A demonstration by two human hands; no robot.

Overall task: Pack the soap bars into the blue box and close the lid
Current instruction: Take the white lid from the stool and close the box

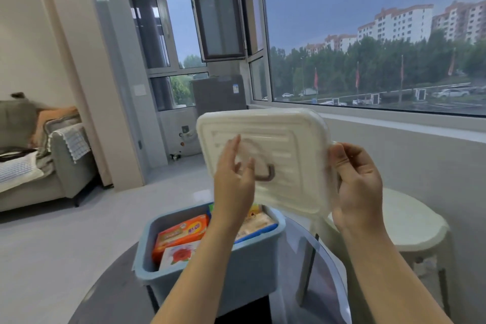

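Hands hold the white lid [265, 139] tilted up in the air above the blue box [210, 271]. Right hand [357, 187] pinches the lid's right edge between thumb and curled fingers. Left hand [231, 181] is raised in front of the lid near its brown handle [267, 173], fingers loosely spread; blur hides whether they touch it. Open box sits on the round glass table [323, 271] with wrapped soap bars inside: an orange pack [181, 234], a white rose-printed one [178, 255], a pale one [255, 223]. White stool [410, 223] stands to the right
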